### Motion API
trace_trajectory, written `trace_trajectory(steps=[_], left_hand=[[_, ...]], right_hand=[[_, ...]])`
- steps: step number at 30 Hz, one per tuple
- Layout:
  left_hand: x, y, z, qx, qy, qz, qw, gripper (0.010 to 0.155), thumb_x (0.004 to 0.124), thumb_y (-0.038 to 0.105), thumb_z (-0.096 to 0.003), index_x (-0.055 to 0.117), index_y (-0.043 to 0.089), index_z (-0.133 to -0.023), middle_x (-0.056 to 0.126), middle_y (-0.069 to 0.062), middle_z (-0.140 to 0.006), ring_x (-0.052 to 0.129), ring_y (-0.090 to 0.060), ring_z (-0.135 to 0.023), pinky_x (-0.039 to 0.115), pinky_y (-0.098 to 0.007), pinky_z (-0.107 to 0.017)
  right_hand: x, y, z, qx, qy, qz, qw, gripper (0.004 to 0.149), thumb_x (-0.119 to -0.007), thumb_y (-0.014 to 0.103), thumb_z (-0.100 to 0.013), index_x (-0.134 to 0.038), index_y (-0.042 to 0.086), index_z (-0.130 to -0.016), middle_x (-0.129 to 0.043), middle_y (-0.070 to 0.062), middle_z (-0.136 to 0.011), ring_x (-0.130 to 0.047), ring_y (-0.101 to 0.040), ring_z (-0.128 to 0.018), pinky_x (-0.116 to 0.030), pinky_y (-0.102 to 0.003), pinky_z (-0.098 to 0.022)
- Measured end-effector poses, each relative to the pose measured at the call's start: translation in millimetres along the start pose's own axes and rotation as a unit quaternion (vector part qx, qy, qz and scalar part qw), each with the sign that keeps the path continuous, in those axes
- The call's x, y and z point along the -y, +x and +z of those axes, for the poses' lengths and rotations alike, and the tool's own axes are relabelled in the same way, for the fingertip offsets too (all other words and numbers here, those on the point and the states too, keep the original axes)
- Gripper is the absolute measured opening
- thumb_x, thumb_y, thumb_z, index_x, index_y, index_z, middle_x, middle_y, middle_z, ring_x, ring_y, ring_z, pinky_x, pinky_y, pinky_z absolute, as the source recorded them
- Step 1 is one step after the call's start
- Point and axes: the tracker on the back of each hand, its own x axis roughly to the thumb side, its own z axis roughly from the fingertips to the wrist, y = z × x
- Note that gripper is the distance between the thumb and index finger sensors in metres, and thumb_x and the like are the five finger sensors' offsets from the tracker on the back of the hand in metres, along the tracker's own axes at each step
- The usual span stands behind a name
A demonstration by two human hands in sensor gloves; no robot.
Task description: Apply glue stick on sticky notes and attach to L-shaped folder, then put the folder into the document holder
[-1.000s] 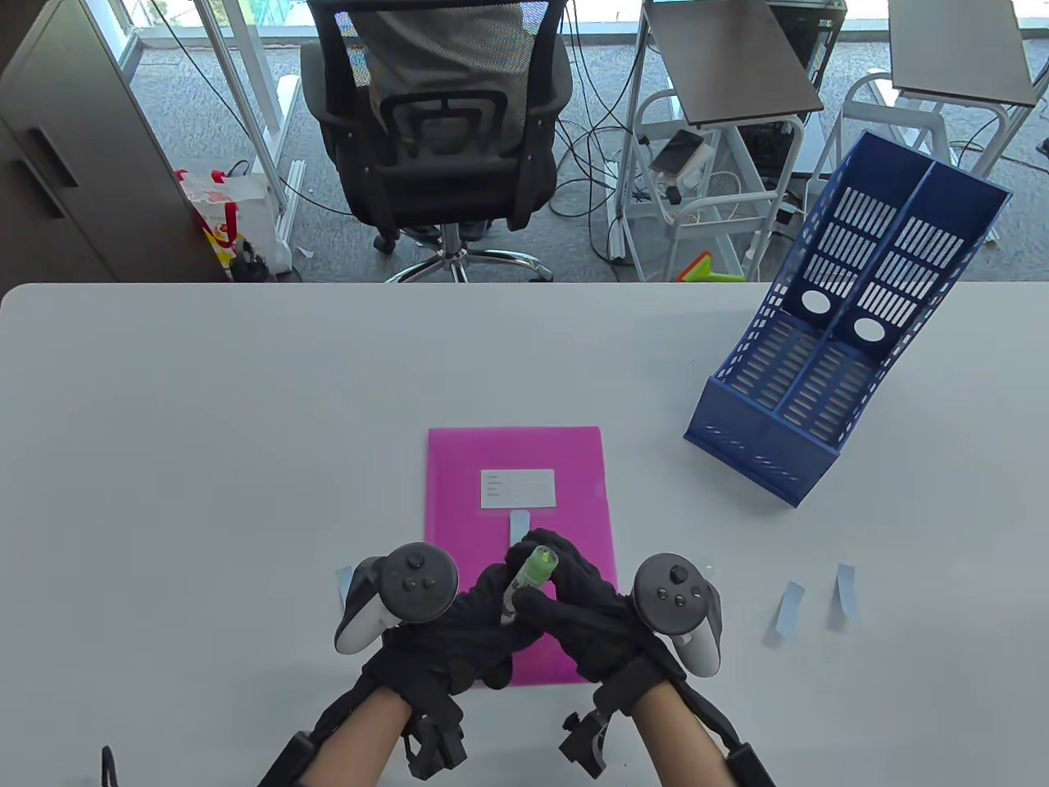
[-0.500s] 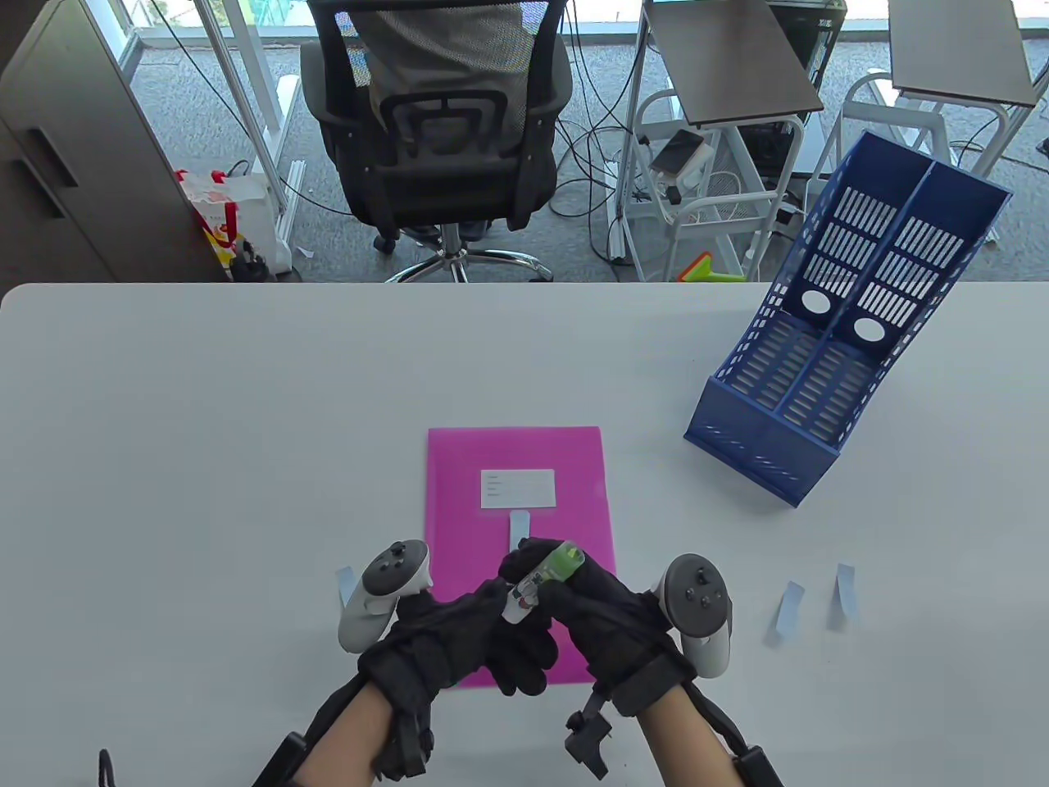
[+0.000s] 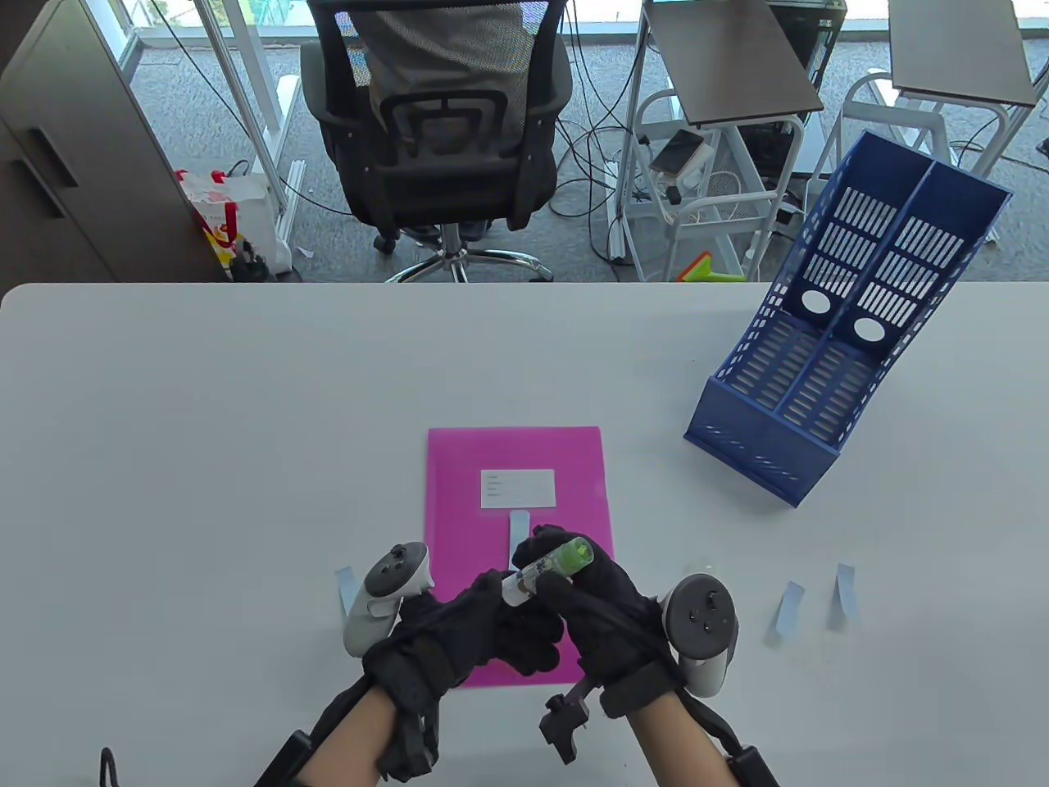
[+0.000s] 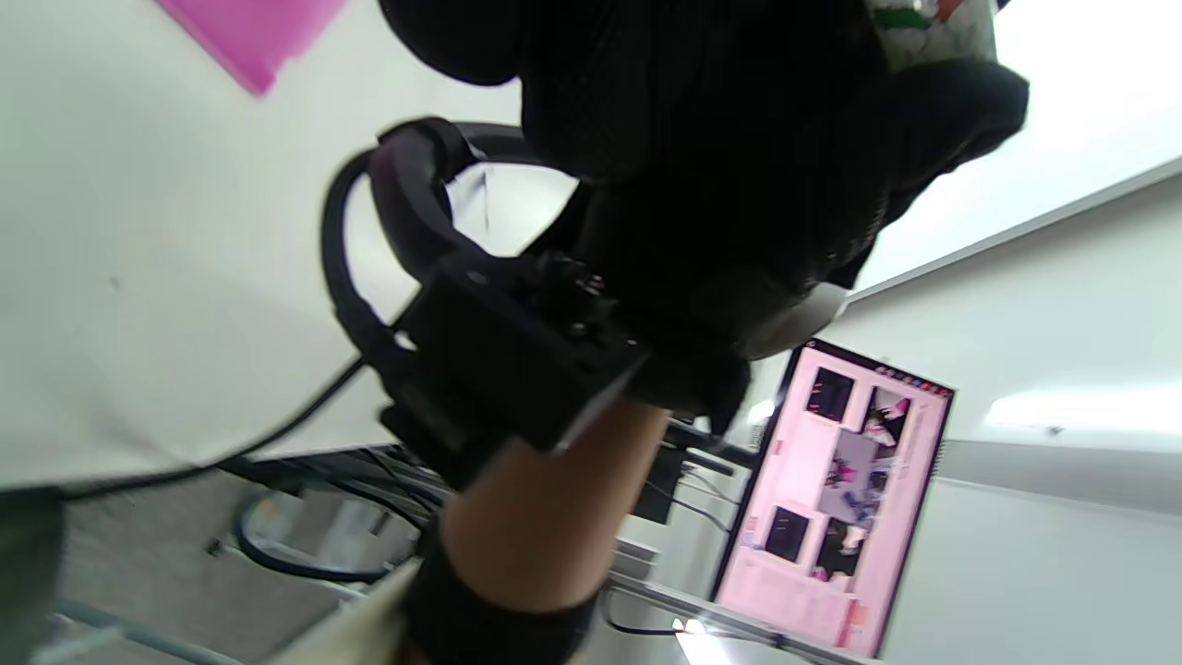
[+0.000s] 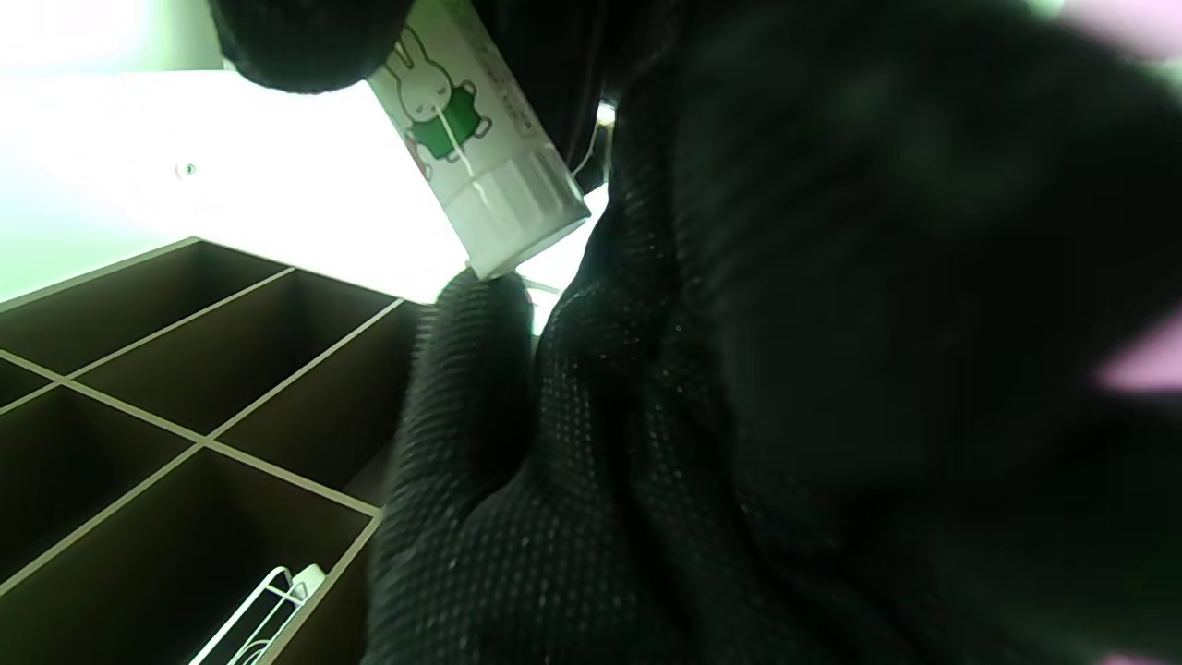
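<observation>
Here both hands meet over the near end of the pink folder (image 3: 518, 492), which lies flat on the tabletop (image 3: 205, 459). The glue stick (image 3: 549, 566) is held between them, tilted, green end up and away. The right hand (image 3: 598, 598) has its fingers curled around the upper part of the stick; the left hand (image 3: 459, 631) pinches the white base end with its fingertips. Judging by that two-handed grip, the step in hand is uncapping the stick or twisting up the glue, though whether the cap is off cannot be told.

To do it well, one hand should hold steady while the other turns, exposing only a little glue so it does not smear or snap. One small blue note (image 3: 519, 529) already lies on the folder just below the white label (image 3: 517, 489). Three more notes wait on the tabletop: one (image 3: 344, 584) beside the left tracker, two (image 3: 790, 611) (image 3: 846, 590) well to the right. When gluing, a note wants pinning flat with a fingertip, since such light paper will drag with the stick. The blue document holder (image 3: 828, 352) stands apart at the far right, both slots looking free.
</observation>
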Motion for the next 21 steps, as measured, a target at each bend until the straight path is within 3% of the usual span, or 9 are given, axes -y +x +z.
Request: trace_trajectory(steps=[5, 10, 15, 18, 21], left_hand=[[0, 8, 0, -0.001, 0.002, -0.044, 0.999, 0.06, 0.037, 0.059, -0.0548, 0.055, 0.024, -0.099, 0.085, -0.001, -0.087, 0.098, -0.011, -0.064, 0.076, -0.036, -0.061], [-1, 9, 1, 0.003, 0.009, -0.061, 0.998, 0.057, 0.043, 0.06, -0.0556, 0.044, 0.028, -0.102, 0.076, 0.003, -0.096, 0.093, -0.006, -0.074, 0.073, -0.033, -0.068], [-1, 15, 3, -0.005, 0.042, -0.126, 0.991, 0.058, 0.053, 0.055, -0.0559, 0.024, 0.038, -0.104, 0.052, 0.012, -0.113, 0.076, 0.003, -0.098, 0.062, -0.033, -0.084], [-3, 19, 7, -0.01, 0.079, -0.16, 0.984, 0.06, 0.061, 0.051, -0.0549, 0.024, 0.043, -0.102, 0.051, 0.018, -0.115, 0.073, 0.006, -0.101, 0.06, -0.034, -0.086], [-7, 14, 7, -0.009, 0.056, -0.131, 0.99, 0.061, 0.058, 0.059, -0.0561, 0.027, 0.04, -0.105, 0.054, 0.014, -0.115, 0.075, 0.0, -0.1, 0.061, -0.035, -0.084]], right_hand=[[2, -2, -1, -0.001, 0.027, -0.018, 0.999, 0.054, -0.066, 0.043, -0.053, -0.061, 0.023, -0.102, -0.078, -0.004, -0.099, -0.057, -0.031, -0.106, -0.042, -0.066, -0.074], [1, -2, 0, 0.0, 0.011, -0.001, 1.0, 0.054, -0.066, 0.044, -0.052, -0.061, 0.024, -0.102, -0.078, -0.004, -0.099, -0.057, -0.03, -0.106, -0.043, -0.066, -0.074], [4, -4, 0, -0.003, -0.008, 0.004, 1.0, 0.054, -0.068, 0.044, -0.052, -0.062, 0.023, -0.101, -0.079, -0.004, -0.098, -0.057, -0.03, -0.106, -0.043, -0.065, -0.074], [4, -4, 0, -0.004, -0.004, 0.007, 1.0, 0.054, -0.068, 0.044, -0.052, -0.062, 0.023, -0.101, -0.079, -0.004, -0.098, -0.057, -0.031, -0.106, -0.043, -0.065, -0.074], [4, -6, -1, -0.011, 0.007, -0.011, 1.0, 0.054, -0.068, 0.044, -0.052, -0.062, 0.024, -0.101, -0.078, -0.004, -0.099, -0.056, -0.03, -0.107, -0.043, -0.065, -0.074]])
